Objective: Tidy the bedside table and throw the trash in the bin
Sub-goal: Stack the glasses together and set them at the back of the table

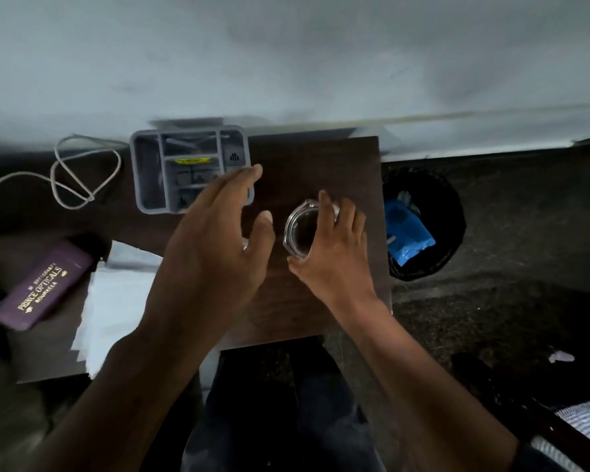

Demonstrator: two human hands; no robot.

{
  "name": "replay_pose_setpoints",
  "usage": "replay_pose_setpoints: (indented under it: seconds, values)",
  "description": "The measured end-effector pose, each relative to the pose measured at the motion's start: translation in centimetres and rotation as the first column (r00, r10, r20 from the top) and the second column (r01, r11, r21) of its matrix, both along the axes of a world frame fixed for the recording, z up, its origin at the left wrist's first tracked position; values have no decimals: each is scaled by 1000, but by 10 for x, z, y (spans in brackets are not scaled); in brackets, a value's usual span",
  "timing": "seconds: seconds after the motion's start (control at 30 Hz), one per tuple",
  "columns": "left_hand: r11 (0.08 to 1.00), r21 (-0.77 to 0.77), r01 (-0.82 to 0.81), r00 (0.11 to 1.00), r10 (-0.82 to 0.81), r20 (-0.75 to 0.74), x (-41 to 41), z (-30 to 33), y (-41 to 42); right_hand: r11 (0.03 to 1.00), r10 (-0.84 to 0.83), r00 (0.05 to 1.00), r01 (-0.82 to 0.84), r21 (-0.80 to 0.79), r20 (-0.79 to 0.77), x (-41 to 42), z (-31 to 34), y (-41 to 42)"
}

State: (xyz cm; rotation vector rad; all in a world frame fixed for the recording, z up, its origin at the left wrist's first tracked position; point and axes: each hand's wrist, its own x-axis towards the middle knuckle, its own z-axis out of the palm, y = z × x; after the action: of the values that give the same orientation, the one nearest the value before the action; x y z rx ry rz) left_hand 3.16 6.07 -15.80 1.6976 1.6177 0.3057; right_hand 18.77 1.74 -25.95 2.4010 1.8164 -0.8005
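A clear drinking glass (300, 229) stands upright on the dark wooden bedside table (348, 158). My right hand (334, 247) grips the glass from its right side, fingers curled round the rim. My left hand (218, 240) hovers over the table's middle with fingers spread, holding nothing, its fingertips near a grey compartment organiser (150, 172). To the right of the table, on the floor, a black bin (453, 206) holds a blue wrapper (406, 229).
A purple spectacle case (45, 284) lies at the left, with a white USB cable (79, 175) looping beside it. White tissue paper (116, 294) lies near the table's front left. A small scrap (561, 356) lies on the dark floor at the right.
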Motion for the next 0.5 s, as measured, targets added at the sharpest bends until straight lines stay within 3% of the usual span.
replay_pose_setpoints:
  seconds: [0.17, 0.3, 0.5]
  values:
    - [999, -37, 15, 999, -17, -49, 11, -7, 12, 999, -12, 1000, 12, 37, 11, 15, -3, 42]
    - [997, -22, -71, 992, 68, -103, 8, -8, 14, 999, 11, 1000, -12, 45, 15, 20, -8, 62]
    - [983, 11, -185, 981, 186, -59, -5, -11, 12, 998, 19, 1000, -20, 67, 13, 21, -12, 82]
